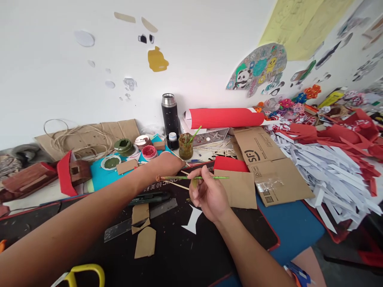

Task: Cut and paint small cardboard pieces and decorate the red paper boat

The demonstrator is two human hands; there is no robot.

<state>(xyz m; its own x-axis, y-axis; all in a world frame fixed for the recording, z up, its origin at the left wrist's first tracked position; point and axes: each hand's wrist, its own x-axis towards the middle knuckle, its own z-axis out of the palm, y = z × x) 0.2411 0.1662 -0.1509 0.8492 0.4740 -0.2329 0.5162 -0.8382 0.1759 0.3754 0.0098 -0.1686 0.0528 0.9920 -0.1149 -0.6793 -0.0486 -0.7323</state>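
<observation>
Lying nearly level, the paintbrush [176,177] was pinched by the fingers of the right hand [211,195] above the black mat [176,259], presumably so its brown-coated tip was kept clear. The left hand [171,161] was extended near the murky jar [186,149]; its fingers' state could not be told.

brush handle [179,177], perhaps smooth plastic; carton [273,169], matt cardboard.

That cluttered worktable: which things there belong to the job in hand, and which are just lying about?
Probably in use:
thin green paintbrush, brown at its tip, in the right hand
murky, stained jar near the left hand
round pot of red paint

Seemingly lying about:
black cylindrical flask with silver top
red corrugated paper roll
yellow-handled scissors
white paper strips
</observation>
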